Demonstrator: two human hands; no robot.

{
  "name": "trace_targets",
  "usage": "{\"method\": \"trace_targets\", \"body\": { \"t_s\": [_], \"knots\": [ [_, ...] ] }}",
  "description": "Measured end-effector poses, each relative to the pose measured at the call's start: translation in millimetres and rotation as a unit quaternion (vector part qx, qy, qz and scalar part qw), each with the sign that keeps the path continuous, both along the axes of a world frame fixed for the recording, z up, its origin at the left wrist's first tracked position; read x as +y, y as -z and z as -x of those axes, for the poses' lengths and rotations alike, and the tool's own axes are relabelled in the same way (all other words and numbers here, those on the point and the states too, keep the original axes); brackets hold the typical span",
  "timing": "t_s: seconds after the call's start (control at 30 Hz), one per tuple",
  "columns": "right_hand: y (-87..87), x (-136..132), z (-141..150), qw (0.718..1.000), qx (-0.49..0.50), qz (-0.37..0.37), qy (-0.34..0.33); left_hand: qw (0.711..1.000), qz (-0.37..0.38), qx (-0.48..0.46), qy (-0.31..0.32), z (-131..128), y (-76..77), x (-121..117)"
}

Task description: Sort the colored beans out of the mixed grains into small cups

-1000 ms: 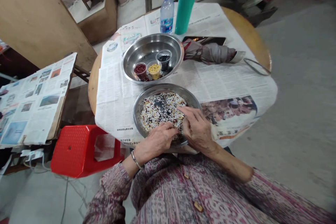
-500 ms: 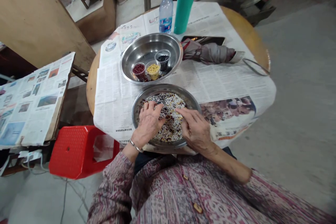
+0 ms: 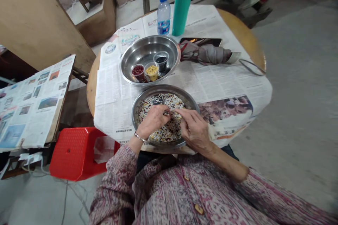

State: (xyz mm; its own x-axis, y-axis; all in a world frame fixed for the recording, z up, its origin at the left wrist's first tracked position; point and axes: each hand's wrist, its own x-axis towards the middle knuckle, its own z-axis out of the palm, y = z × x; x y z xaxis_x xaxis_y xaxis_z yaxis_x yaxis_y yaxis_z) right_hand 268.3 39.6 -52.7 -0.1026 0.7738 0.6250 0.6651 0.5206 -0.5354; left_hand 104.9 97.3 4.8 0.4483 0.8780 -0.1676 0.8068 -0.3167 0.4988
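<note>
Over the steel plate (image 3: 163,87), the mixed grains (image 3: 163,100) lie spread, and our left hand (image 3: 153,121) curls above them; its grip looks closed, but we cannot tell if it holds grains. Our right hand (image 3: 194,128) is half open just beside it. Behind the plate stands a steel bowl (image 3: 149,38) with 3 small cups (image 3: 151,72). We judge a fast finger push could throw grains over the rim onto the newspaper (image 3: 224,84) under the plate.

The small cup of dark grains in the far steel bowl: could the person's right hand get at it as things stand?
Probably yes: the right hand works in the nearer plate, and only the plate's and bowl's rims lie between.
</note>
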Motion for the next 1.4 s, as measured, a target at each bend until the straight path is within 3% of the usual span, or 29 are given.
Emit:
{"method": "trace_targets", "body": {
  "t_s": [0.23,0.3,0.43,0.57,0.8,1.13,1.27,1.4],
  "knots": [
    [0.9,-0.4,-1.2,1.000,0.023,-0.003,-0.009,0.996,-0.004,-0.031,0.084,-5.3,-2.0,-49.7],
    [0.8,-0.7,-1.3,1.000,0.025,-0.002,-0.013,0.997,-0.030,-0.040,0.063,-2.1,-2.3,-53.0],
    [-0.1,-0.8,-1.1,1.000,0.027,0.003,-0.010,0.997,-0.068,0.027,-0.027,9.1,-7.1,-41.7],
    [-0.9,-0.5,-0.6,1.000,0.023,-0.001,-0.008,0.990,-0.046,0.114,-0.071,12.2,-8.7,-31.9],
    [-0.4,0.2,0.0,1.000,0.008,-0.008,-0.005,0.998,-0.025,0.031,-0.040,2.0,4.6,-21.4],
    [2.2,0.1,-0.4,1.000,0.017,0.002,-0.004,0.998,-0.059,0.022,-0.020,-7.8,9.6,2.9],
    [0.4,0.4,-0.7,1.000,0.014,-0.007,-0.003,0.999,-0.046,0.004,-0.029,-3.8,3.0,3.9],
    [-0.2,0.4,0.0,1.000,0.015,-0.014,-0.004,1.000,-0.014,0.006,-0.012,11.6,-13.0,-20.6]
  ]
}}
